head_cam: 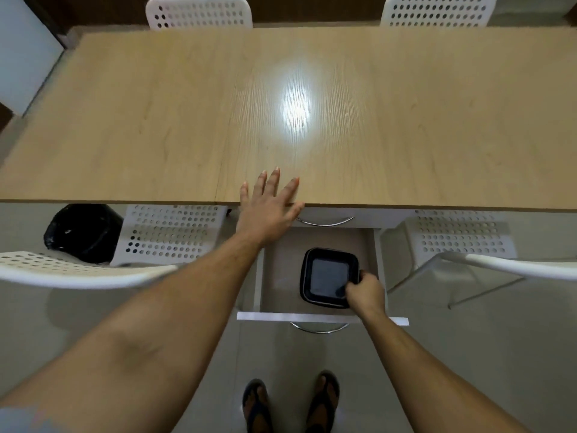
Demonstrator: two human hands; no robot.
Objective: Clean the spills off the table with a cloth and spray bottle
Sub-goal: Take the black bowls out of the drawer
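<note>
The right hand [365, 293] is gripping the near right corner of a black square tray [327, 276] lying in the open drawer [281, 276]. Beyond, the left hand [268, 204], fingers spread and holding nothing, is resting flat on the wooden table's [406, 120] near edge.

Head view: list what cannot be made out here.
- Cloth, spray bottle and spills: none shows in the head view; glare whitens part of the table.
- Black tray in the open drawer: the right hand gripping its corner covers that part; contents unclear.
- Drawer's back: hidden under the table edge, where the left hand rests.
- Black bin: partly behind a white chair.
</note>
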